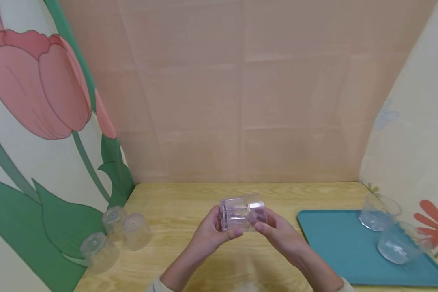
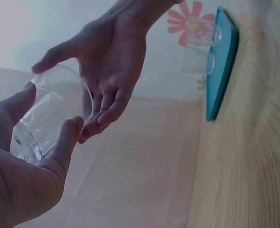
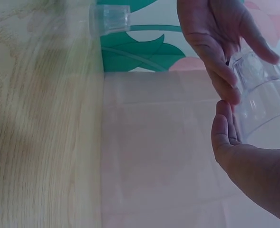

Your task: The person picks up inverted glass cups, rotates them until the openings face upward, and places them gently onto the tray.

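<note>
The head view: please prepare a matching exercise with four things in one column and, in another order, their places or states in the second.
1. Held cup
2. Three cups on the left
3. Two cups on the right
4. Tray

A. Upright, side by side on a teal surface
B. Upside down on the table
C. Teal, lying flat
D. Sideways, between left hand and right hand

Pairs: 1-D, 2-B, 3-A, 4-C
</note>
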`<state>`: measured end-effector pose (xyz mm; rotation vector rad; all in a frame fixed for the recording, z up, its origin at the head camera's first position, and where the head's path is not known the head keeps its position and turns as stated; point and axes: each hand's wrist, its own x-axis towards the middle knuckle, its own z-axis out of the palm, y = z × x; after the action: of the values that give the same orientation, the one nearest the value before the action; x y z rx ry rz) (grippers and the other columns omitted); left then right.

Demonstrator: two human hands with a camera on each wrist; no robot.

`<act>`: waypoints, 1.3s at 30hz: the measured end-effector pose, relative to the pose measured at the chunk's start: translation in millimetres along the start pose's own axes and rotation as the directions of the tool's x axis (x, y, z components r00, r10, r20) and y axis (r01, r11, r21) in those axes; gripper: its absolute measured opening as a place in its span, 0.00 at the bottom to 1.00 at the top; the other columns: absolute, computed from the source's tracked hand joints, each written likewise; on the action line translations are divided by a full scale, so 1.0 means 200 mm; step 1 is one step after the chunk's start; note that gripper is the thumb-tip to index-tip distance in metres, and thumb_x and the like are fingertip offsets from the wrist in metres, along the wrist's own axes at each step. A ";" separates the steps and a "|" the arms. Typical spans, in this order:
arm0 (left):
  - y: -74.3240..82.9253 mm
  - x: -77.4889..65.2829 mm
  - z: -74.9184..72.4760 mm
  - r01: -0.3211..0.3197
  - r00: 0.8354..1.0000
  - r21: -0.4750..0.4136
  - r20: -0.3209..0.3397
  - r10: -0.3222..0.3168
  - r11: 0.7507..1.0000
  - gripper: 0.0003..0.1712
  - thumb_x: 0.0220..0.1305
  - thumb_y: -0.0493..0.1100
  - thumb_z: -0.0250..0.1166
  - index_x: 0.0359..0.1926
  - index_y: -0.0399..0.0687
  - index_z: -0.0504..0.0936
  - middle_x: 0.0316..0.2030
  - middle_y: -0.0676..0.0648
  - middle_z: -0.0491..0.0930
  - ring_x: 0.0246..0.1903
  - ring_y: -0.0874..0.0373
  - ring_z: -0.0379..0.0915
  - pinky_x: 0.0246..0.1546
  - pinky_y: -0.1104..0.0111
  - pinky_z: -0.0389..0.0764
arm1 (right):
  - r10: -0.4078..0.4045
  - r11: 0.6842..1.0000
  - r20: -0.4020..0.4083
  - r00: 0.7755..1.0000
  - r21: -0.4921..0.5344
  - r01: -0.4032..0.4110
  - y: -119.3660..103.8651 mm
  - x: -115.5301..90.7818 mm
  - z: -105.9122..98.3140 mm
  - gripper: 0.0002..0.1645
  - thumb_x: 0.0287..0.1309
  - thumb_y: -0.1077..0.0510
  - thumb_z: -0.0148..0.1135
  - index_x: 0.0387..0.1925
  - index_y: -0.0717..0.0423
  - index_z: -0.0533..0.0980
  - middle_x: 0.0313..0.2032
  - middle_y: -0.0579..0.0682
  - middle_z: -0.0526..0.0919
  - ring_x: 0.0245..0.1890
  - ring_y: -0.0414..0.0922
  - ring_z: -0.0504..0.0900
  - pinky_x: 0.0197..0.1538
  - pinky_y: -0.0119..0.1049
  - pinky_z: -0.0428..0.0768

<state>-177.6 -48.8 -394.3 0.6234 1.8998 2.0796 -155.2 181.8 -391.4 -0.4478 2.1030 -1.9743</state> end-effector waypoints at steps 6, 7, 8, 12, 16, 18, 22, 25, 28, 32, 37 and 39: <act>0.00 0.00 0.02 -0.006 1.000 0.033 -0.011 0.006 0.999 0.44 0.57 0.47 0.77 0.68 0.37 0.66 0.56 0.40 0.80 0.52 0.49 0.81 0.51 0.62 0.84 | -0.034 0.999 0.008 0.999 -0.022 0.034 -0.01 -0.01 -0.01 0.46 0.72 0.44 0.59 0.76 0.67 0.53 0.69 0.70 0.67 0.71 0.66 0.63 0.72 0.69 0.52; 0.00 0.00 0.03 -0.005 1.000 0.044 -0.013 0.006 0.999 0.44 0.57 0.47 0.77 0.68 0.38 0.66 0.56 0.40 0.81 0.52 0.49 0.81 0.51 0.62 0.84 | -0.045 0.998 0.006 0.999 -0.032 0.045 -0.01 -0.01 -0.01 0.45 0.72 0.46 0.59 0.75 0.68 0.53 0.68 0.70 0.68 0.70 0.66 0.65 0.72 0.68 0.52; 0.00 0.01 0.03 -0.003 1.000 0.052 -0.014 0.003 0.999 0.44 0.57 0.48 0.77 0.69 0.38 0.66 0.56 0.41 0.81 0.51 0.49 0.81 0.51 0.62 0.84 | -0.055 0.998 0.005 0.998 -0.042 0.055 -0.01 -0.01 -0.01 0.44 0.73 0.47 0.58 0.75 0.69 0.54 0.67 0.70 0.69 0.70 0.66 0.65 0.72 0.68 0.53; 0.00 0.01 0.03 0.009 1.000 0.106 -0.008 -0.008 0.994 0.43 0.57 0.48 0.77 0.68 0.41 0.67 0.56 0.41 0.80 0.52 0.48 0.81 0.49 0.61 0.85 | -0.060 0.995 -0.029 0.998 -0.087 0.057 -0.02 -0.01 -0.02 0.39 0.73 0.50 0.58 0.72 0.70 0.58 0.65 0.68 0.73 0.67 0.62 0.70 0.71 0.69 0.57; 0.01 0.02 0.03 0.021 1.000 0.153 0.001 -0.021 0.988 0.42 0.57 0.48 0.77 0.67 0.41 0.68 0.55 0.42 0.81 0.51 0.49 0.82 0.47 0.63 0.85 | -0.055 0.994 -0.053 0.997 -0.100 0.050 -0.02 -0.02 -0.03 0.36 0.72 0.52 0.60 0.70 0.69 0.61 0.60 0.65 0.78 0.62 0.55 0.76 0.69 0.62 0.64; 0.01 0.02 0.03 0.022 1.000 0.165 0.008 -0.024 0.986 0.40 0.57 0.47 0.77 0.67 0.41 0.69 0.53 0.43 0.82 0.49 0.51 0.82 0.45 0.64 0.86 | -0.058 0.994 -0.062 0.996 -0.092 0.052 -0.02 -0.02 -0.04 0.36 0.71 0.53 0.60 0.70 0.69 0.61 0.58 0.62 0.79 0.59 0.50 0.78 0.67 0.53 0.69; 0.02 0.01 0.02 0.028 0.999 0.251 0.014 -0.032 0.968 0.38 0.56 0.46 0.78 0.65 0.44 0.72 0.48 0.48 0.83 0.43 0.54 0.81 0.37 0.67 0.85 | -0.067 0.996 -0.075 0.995 -0.071 0.061 -0.02 -0.04 -0.05 0.37 0.70 0.56 0.61 0.71 0.69 0.61 0.55 0.59 0.81 0.55 0.44 0.80 0.59 0.39 0.75; 0.02 0.00 0.00 0.034 0.999 0.339 0.011 -0.040 0.940 0.40 0.55 0.48 0.79 0.66 0.46 0.71 0.49 0.48 0.81 0.42 0.56 0.79 0.36 0.67 0.83 | -0.066 0.996 -0.089 0.994 -0.071 0.060 -0.03 -0.05 -0.08 0.34 0.70 0.57 0.60 0.71 0.67 0.62 0.55 0.58 0.80 0.54 0.44 0.80 0.57 0.37 0.77; 0.02 -0.02 -0.04 0.033 0.999 0.403 0.009 -0.040 0.915 0.42 0.56 0.52 0.78 0.67 0.46 0.69 0.53 0.48 0.79 0.45 0.57 0.78 0.40 0.67 0.82 | -0.065 0.994 -0.106 0.992 -0.095 0.055 -0.03 -0.07 -0.12 0.34 0.71 0.57 0.59 0.71 0.67 0.62 0.56 0.60 0.80 0.55 0.42 0.80 0.57 0.35 0.77; 0.02 -0.04 -0.10 0.017 1.000 0.485 0.010 -0.025 0.874 0.41 0.59 0.57 0.75 0.68 0.47 0.70 0.55 0.50 0.78 0.49 0.56 0.76 0.44 0.68 0.81 | -0.058 0.991 -0.121 0.991 -0.129 0.043 -0.05 -0.11 -0.19 0.36 0.72 0.57 0.58 0.73 0.68 0.58 0.59 0.63 0.78 0.56 0.38 0.80 0.56 0.28 0.77; 0.01 -0.07 -0.16 0.002 1.000 0.598 -0.007 0.002 0.801 0.39 0.61 0.61 0.72 0.67 0.49 0.71 0.57 0.52 0.77 0.53 0.54 0.74 0.47 0.66 0.81 | 0.013 0.983 -0.183 0.983 -0.178 -0.046 -0.06 -0.16 -0.28 0.42 0.73 0.54 0.59 0.76 0.66 0.52 0.65 0.66 0.72 0.61 0.38 0.76 0.56 0.23 0.74; 0.01 -0.08 -0.19 0.004 1.000 0.641 -0.021 0.012 0.768 0.40 0.61 0.63 0.71 0.67 0.50 0.71 0.59 0.52 0.76 0.55 0.53 0.74 0.50 0.62 0.81 | 0.049 0.972 -0.209 0.977 -0.213 -0.094 -0.07 -0.18 -0.31 0.43 0.73 0.51 0.58 0.77 0.64 0.51 0.69 0.65 0.69 0.65 0.44 0.72 0.58 0.26 0.74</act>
<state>-180.8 -89.8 -395.9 0.7300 2.6337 1.3873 -143.5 252.7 -375.4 -0.2101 2.4426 -1.8203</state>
